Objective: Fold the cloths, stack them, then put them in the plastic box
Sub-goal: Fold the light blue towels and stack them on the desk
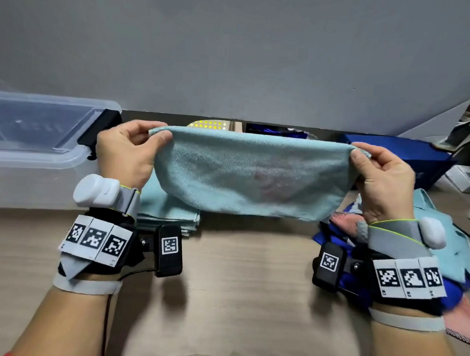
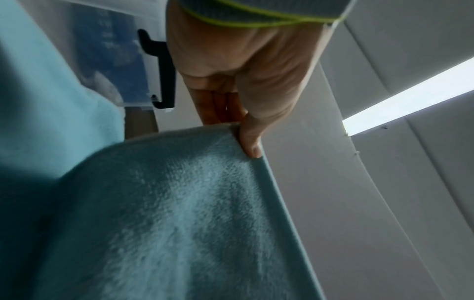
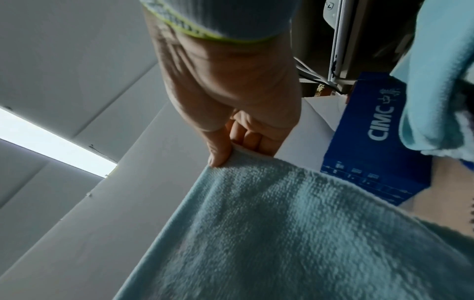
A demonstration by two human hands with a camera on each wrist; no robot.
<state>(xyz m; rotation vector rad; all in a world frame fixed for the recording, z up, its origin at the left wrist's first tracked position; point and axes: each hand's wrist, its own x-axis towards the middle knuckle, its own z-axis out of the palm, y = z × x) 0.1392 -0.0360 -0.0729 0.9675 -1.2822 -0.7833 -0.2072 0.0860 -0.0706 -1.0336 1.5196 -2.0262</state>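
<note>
A light teal cloth (image 1: 252, 176) hangs in the air above the table, stretched between both hands. My left hand (image 1: 135, 150) pinches its top left corner between thumb and fingers; my right hand (image 1: 378, 174) pinches the top right corner. In the left wrist view the thumb (image 2: 250, 140) presses the cloth (image 2: 179, 213) edge, and the right wrist view shows the same grip on the cloth (image 3: 295, 233). A stack of folded teal cloths (image 1: 167, 212) lies on the table behind my left wrist. The clear plastic box (image 1: 35, 158) stands at the left, open and empty.
A heap of unfolded cloths (image 1: 445, 262), teal, blue and pink, lies under and right of my right wrist. A blue cardboard box (image 1: 413, 159) stands at the back right, with clutter beyond it. A grey wall runs behind the wooden table (image 1: 241, 303).
</note>
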